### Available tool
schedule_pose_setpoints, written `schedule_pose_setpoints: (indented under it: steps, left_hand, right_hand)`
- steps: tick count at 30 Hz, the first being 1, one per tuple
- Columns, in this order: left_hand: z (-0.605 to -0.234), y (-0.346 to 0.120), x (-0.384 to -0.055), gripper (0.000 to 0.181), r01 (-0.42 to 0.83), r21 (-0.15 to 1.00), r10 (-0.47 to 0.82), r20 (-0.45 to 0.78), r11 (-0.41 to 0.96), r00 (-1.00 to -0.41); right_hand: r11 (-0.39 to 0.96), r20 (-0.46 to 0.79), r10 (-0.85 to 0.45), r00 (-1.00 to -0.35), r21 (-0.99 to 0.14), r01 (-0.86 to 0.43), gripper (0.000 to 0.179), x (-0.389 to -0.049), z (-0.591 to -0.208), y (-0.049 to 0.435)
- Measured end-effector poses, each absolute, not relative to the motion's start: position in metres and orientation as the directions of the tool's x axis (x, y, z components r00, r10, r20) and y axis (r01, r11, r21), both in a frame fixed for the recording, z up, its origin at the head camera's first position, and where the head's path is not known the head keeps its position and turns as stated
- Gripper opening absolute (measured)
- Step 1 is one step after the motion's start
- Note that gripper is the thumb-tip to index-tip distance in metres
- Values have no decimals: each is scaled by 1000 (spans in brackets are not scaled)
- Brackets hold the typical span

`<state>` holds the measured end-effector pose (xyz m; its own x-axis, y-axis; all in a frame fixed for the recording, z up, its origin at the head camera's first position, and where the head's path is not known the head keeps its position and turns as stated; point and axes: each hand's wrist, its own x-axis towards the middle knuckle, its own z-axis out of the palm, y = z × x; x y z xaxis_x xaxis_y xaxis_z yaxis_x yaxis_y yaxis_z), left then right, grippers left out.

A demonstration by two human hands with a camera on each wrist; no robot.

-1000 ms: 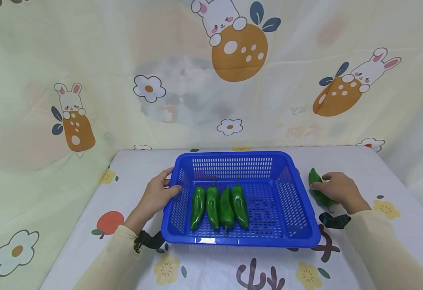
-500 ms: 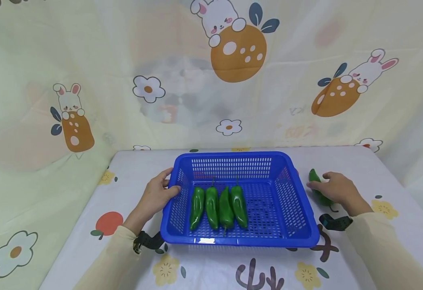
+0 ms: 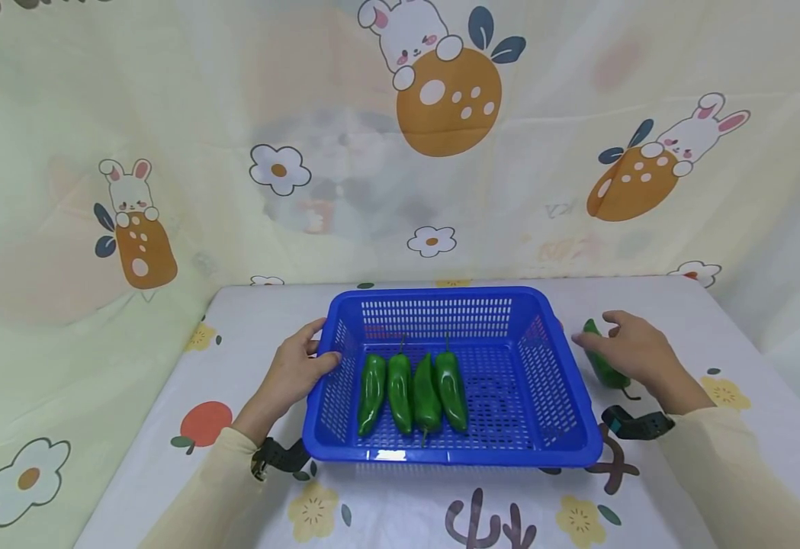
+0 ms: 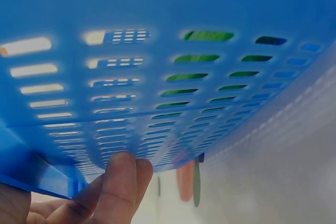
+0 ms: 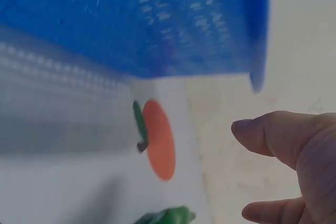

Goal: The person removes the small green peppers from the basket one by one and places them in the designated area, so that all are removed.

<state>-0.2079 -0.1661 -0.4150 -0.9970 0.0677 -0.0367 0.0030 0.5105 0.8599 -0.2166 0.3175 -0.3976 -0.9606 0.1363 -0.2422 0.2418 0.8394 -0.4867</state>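
Note:
A blue plastic basket [image 3: 482, 456] holds several green peppers [image 3: 400, 393] lying side by side in its left half. My left hand [image 3: 293, 370] grips the basket's left rim, thumb over the top; its fingers [image 4: 118, 187] reach along the slotted outer wall in the left wrist view. To the right of the basket, another green pepper [image 3: 605, 372] lies on the table, partly covered by my right hand [image 3: 636, 354]. That hand hovers over it with thumb and fingers spread. In the right wrist view the gap between thumb and finger holds nothing, and the pepper's end [image 5: 177, 215] shows below.
A white tablecloth [image 3: 386, 507] printed with flowers and fruit covers the table. Behind it hangs a cream curtain [image 3: 345, 252] with rabbit prints. Each forearm wears a dark wrist device [image 3: 636, 424] by the sleeve cuff.
My right thumb and fingers have spread and lifted off the lone pepper, which stays on the table right of the basket. The left hand keeps its grip on the rim.

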Motion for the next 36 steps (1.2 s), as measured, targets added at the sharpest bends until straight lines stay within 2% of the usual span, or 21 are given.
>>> schedule_pose_setpoints:
  steps: [12, 29, 36]
  left_hand:
    - [-415, -167, -207, 72, 6, 863, 68, -33, 505, -997]
    - [-415, -166, -206, 70, 3, 859, 59, -31, 513, -998]
    - [-414, -164, -206, 70, 5, 858, 61, -31, 514, -998]
  right_hand:
    - [839, -124, 84, -989, -526, 137, 88, -208, -372, 287]
    - [815, -40, 4, -999, -578, 26, 87, -199, -345, 251]
    - [753, -48, -18, -999, -658, 18, 87, -196, -343, 240]
